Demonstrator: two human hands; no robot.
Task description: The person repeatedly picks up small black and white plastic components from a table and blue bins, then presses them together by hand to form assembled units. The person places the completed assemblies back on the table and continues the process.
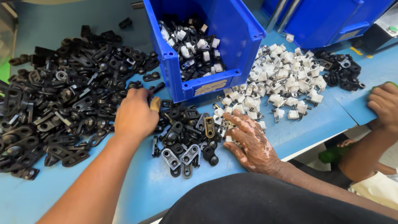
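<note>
Left hand (134,114) rests palm down on black plastic clips (62,99) heaped left of the blue bin (207,41); whether its fingers are curled on a clip cannot be told. Right hand (248,139) lies in front of the bin, fingers spread on mixed black and white pieces (188,141). White clips (282,81) lie right of the bin. Risk: the piles nearly touch, so a sweeping hand may mix them or push pieces off the counter (315,124) edge. Another person's hand (383,103) rests far right of the bin.
</note>
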